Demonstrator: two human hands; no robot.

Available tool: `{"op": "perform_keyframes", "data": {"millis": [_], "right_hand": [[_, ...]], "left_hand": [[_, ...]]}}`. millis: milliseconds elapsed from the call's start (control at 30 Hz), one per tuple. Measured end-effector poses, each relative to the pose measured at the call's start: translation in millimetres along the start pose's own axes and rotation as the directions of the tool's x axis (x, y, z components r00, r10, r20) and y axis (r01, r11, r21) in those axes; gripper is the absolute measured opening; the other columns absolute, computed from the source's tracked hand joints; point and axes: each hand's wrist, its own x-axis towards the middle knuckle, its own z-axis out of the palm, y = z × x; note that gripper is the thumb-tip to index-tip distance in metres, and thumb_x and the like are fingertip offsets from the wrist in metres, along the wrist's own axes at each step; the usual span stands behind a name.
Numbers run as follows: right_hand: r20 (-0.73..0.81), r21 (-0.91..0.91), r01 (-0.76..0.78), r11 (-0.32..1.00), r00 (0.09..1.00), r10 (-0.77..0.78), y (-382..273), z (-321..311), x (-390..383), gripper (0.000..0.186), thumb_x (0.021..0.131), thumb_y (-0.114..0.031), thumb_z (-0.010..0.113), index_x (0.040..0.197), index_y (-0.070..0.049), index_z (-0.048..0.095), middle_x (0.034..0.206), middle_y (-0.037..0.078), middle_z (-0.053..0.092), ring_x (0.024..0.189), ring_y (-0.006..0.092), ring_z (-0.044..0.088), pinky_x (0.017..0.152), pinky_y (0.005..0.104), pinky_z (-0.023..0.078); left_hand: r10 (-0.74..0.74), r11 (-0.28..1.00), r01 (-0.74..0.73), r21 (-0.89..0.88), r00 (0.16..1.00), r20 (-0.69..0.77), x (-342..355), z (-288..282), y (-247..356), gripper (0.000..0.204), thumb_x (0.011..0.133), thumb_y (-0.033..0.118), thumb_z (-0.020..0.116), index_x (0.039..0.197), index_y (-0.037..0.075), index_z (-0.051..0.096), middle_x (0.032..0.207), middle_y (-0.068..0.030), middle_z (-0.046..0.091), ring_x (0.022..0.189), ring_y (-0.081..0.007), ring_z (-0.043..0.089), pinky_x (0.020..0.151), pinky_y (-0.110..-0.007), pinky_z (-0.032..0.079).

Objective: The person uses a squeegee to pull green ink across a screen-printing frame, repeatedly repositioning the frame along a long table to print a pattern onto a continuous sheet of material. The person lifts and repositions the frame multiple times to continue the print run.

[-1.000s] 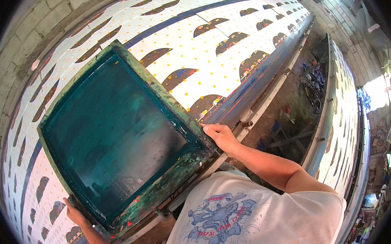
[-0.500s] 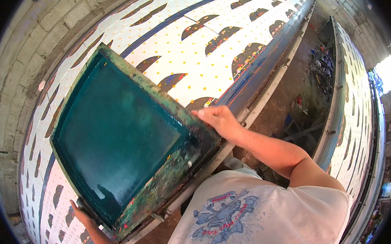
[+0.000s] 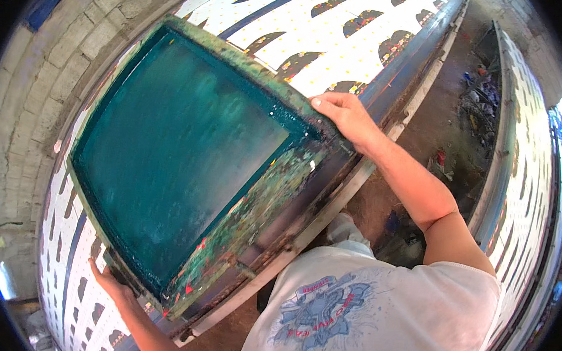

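A large screen-printing frame [image 3: 280, 188] with a dark teal mesh panel [image 3: 173, 143] sits tilted across the white printed fabric [image 3: 265, 20]. Its rim is smeared with green, red and pale paint. My right hand [image 3: 349, 118] grips the frame's far right corner, thumb on top, the other fingers partly hidden. At the near left side, my left hand [image 3: 110, 284] is at the frame's outer edge beside a small dark block; the frame partly hides its fingers. Whether the frame rests fully on the fabric or is partly raised, I cannot tell.
Long rails [image 3: 421, 87] edge the fabric-covered table. Right of it runs a dirt aisle [image 3: 418, 145] with scattered rags and scraps [image 3: 478, 101], then a second table [image 3: 527, 152] with similar fabric. A block wall [image 3: 55, 84] stands along the left.
The frame has shifted upward in the picture, away from me, both hands moving with it. My right arm reaches further out. The view has also shifted slightly.
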Motion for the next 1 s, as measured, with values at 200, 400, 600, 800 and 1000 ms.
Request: {"op": "perform_keyframes", "data": {"millis": [200,400,600,800,1000], "right_hand": [[-0.024,-0.060,-0.065,0.996,0.998,0.063,22.4,-154.3,77.7,0.038,0.108,-0.029,0.071,0.130,0.001,0.078,0.115,0.005,0.079,0.104,0.0112,0.068,0.094,0.0305,0.054],[-0.101,-0.174,-0.143,0.974,0.987,0.127,51.8,-288.1,137.0,0.040,0.108,-0.035,0.071,0.127,0.000,0.078,0.114,0.005,0.077,0.109,0.0132,0.066,0.100,0.0328,0.050],[-0.208,-0.112,-0.210,0.971,0.961,0.184,57.6,-361.2,165.2,0.048,0.106,-0.040,0.072,0.129,0.003,0.077,0.122,0.008,0.078,0.113,0.0159,0.068,0.104,0.0330,0.050],[-0.182,-0.073,-0.224,0.972,0.961,0.208,67.8,-410.8,183.5,0.047,0.107,-0.039,0.070,0.128,0.002,0.078,0.118,0.007,0.078,0.109,0.0156,0.069,0.099,0.0327,0.052],[-0.240,-0.126,-0.166,0.978,0.962,0.133,82.5,-433.5,192.9,0.043,0.108,-0.039,0.069,0.121,0.000,0.079,0.108,0.002,0.077,0.098,0.0117,0.067,0.092,0.0307,0.052]], "left_hand": [[0.023,1.000,-0.023,-0.017,1.000,-0.016,-80.7,175.9,-31.9,0.097,0.097,0.085,0.053,0.123,-0.006,0.076,0.115,-0.0187,0.078,0.105,-0.0337,0.073,0.098,-0.044,0.058],[0.044,0.998,-0.044,-0.052,0.999,-0.016,-129.6,315.3,-73.6,0.083,0.105,0.074,0.052,0.118,-0.003,0.078,0.114,-0.0161,0.080,0.106,-0.0299,0.073,0.103,-0.040,0.054],[0.074,0.994,-0.074,-0.082,0.997,0.001,-179.1,411.7,-102.8,0.074,0.106,0.067,0.055,0.118,-0.003,0.078,0.117,-0.0143,0.078,0.107,-0.0263,0.072,0.101,-0.039,0.056],[0.074,0.993,-0.073,-0.089,0.997,0.008,-186.5,441.3,-124.7,0.074,0.106,0.065,0.055,0.122,-0.004,0.075,0.118,-0.0150,0.078,0.107,-0.0261,0.072,0.099,-0.038,0.057],[0.089,0.994,-0.091,-0.065,0.996,-0.024,-209.2,482.0,-122.3,0.074,0.108,0.063,0.054,0.122,-0.006,0.076,0.120,-0.0160,0.077,0.108,-0.0265,0.072,0.099,-0.039,0.056]]}}
